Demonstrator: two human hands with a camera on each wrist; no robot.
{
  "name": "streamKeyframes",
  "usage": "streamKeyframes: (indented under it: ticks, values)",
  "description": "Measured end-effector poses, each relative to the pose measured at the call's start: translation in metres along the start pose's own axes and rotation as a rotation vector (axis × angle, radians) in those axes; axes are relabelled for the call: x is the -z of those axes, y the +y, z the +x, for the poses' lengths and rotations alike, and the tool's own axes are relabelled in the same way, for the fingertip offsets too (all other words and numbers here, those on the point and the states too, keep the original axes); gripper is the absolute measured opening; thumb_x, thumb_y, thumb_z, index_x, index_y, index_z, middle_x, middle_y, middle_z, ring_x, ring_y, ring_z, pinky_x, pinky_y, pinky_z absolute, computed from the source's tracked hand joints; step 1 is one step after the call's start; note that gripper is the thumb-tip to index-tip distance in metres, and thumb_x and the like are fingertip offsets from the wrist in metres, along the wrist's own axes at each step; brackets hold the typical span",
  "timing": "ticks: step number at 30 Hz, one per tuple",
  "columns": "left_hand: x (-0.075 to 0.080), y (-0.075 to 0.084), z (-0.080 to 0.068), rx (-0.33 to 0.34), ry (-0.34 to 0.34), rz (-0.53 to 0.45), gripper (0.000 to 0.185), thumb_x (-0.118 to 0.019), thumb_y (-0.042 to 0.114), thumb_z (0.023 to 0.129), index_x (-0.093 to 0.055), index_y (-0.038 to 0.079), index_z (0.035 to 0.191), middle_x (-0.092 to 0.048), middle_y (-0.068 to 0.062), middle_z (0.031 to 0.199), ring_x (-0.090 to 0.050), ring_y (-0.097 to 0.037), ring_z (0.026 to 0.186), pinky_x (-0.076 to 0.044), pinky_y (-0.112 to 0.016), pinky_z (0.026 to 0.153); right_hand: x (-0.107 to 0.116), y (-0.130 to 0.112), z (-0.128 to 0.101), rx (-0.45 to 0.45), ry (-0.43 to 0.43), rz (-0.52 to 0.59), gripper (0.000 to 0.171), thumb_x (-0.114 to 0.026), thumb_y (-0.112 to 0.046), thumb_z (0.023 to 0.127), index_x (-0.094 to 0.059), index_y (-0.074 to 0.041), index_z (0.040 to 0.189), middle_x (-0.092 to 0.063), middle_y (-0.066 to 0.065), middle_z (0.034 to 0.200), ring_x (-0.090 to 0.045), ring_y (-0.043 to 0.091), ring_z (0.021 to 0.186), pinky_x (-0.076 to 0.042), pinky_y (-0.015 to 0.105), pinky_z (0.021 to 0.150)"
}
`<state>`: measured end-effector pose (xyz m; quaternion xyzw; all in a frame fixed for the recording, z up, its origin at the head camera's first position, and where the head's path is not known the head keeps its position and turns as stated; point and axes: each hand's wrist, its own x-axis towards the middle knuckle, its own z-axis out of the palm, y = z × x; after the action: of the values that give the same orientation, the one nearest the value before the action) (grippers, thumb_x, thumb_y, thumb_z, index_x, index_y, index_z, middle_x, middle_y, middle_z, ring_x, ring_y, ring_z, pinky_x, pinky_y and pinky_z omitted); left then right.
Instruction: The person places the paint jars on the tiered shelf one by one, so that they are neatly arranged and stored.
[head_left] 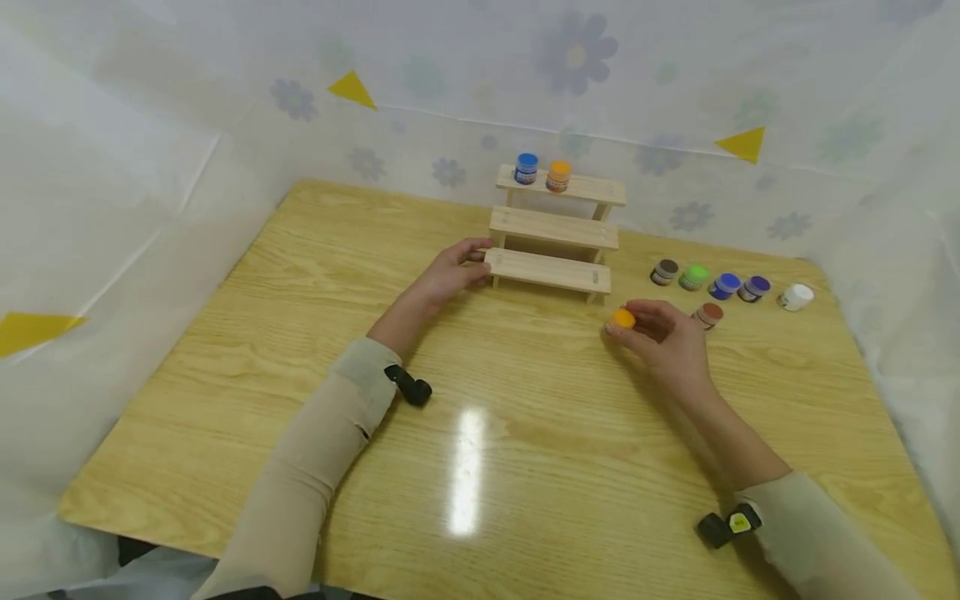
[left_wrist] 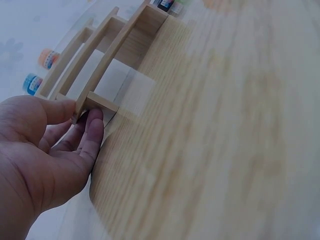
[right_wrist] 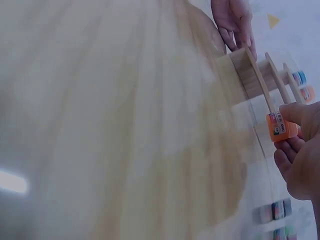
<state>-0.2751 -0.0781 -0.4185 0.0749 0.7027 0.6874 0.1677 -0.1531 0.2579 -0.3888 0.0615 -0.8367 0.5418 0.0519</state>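
A three-tier wooden stand (head_left: 551, 270) stands near the back of the table. My left hand (head_left: 448, 275) holds the left end of its lowest tier, thumb on top and fingers below in the left wrist view. Between the thumb and fingers of my right hand (head_left: 672, 348) is a small paint jar (head_left: 622, 317) with a yellow-orange lid, held to the right of the stand. The right wrist view shows the label on this orange jar (right_wrist: 280, 128). On the top tier sit a blue paint jar (head_left: 527, 169) and an orange paint jar (head_left: 558, 177).
Right of the stand, a row holds a dark brown jar (head_left: 664, 272), a green jar (head_left: 694, 277), a blue jar (head_left: 724, 286), a purple jar (head_left: 754, 289) and a white jar (head_left: 797, 297). A reddish-brown jar (head_left: 708, 315) stands just behind my right hand. Flowered sheeting (head_left: 420, 142) hangs behind the table.
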Motion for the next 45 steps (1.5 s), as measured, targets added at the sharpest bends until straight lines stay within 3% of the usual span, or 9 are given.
streamKeyframes:
  ticks: [4, 8, 23, 32, 41, 45]
  values:
    - [-0.001, 0.000, 0.000, -0.004, -0.004, -0.005, 0.045, -0.056, 0.008, 0.101, -0.048, 0.013, 0.146, -0.050, -0.016, 0.131, -0.058, -0.032, 0.115, -0.051, -0.039, 0.100, -0.010, -0.015, 0.009, 0.106, -0.019, -0.014, 0.041, -0.077, -0.005, 0.086, -0.062, 0.007, 0.122, -0.066, 0.024, 0.118, -0.065, 0.030, 0.107, -0.055, 0.021, 0.088]
    - [-0.002, 0.000, 0.001, -0.011, -0.014, -0.005, 0.045, -0.056, 0.008, 0.101, -0.047, 0.014, 0.146, -0.049, -0.015, 0.130, -0.058, -0.032, 0.115, -0.051, -0.039, 0.100, -0.013, -0.020, 0.026, 0.158, -0.007, -0.016, 0.040, -0.076, -0.006, 0.088, -0.062, 0.006, 0.124, -0.066, 0.022, 0.118, -0.065, 0.026, 0.107, -0.055, 0.025, 0.092]
    - [-0.006, -0.002, 0.004, -0.034, 0.001, 0.017, 0.046, -0.057, 0.010, 0.101, -0.048, 0.014, 0.146, -0.052, -0.013, 0.128, -0.059, -0.026, 0.111, -0.053, -0.037, 0.097, -0.006, -0.042, 0.117, 0.167, 0.125, 0.236, 0.046, -0.079, -0.008, 0.084, -0.062, 0.004, 0.125, -0.066, 0.017, 0.118, -0.062, 0.022, 0.106, -0.053, 0.020, 0.088]
    - [-0.010, -0.002, 0.002, -0.031, 0.006, 0.021, 0.044, -0.057, 0.007, 0.101, -0.049, 0.013, 0.144, -0.052, -0.014, 0.128, -0.059, -0.024, 0.110, -0.054, -0.034, 0.095, -0.007, -0.047, 0.169, 0.082, 0.152, 0.154, 0.049, -0.077, -0.013, 0.086, -0.060, -0.003, 0.131, -0.064, 0.012, 0.124, -0.059, 0.022, 0.113, -0.051, 0.024, 0.096]
    - [-0.015, -0.001, 0.002, -0.025, -0.016, 0.018, 0.045, -0.057, 0.009, 0.101, -0.048, 0.014, 0.145, -0.049, -0.014, 0.130, -0.057, -0.025, 0.112, -0.053, -0.035, 0.098, -0.003, -0.041, 0.182, 0.044, 0.129, 0.023, 0.053, -0.072, -0.016, 0.090, -0.054, -0.002, 0.138, -0.059, 0.014, 0.133, -0.056, 0.022, 0.119, -0.048, 0.025, 0.101]
    - [-0.015, 0.000, 0.003, -0.028, -0.011, 0.012, 0.046, -0.057, 0.007, 0.101, -0.047, 0.013, 0.146, -0.051, -0.014, 0.130, -0.058, -0.024, 0.111, -0.053, -0.034, 0.096, -0.001, -0.040, 0.179, 0.045, 0.113, 0.014, 0.058, -0.072, -0.017, 0.091, -0.050, -0.002, 0.142, -0.055, 0.014, 0.139, -0.054, 0.021, 0.126, -0.046, 0.025, 0.104]
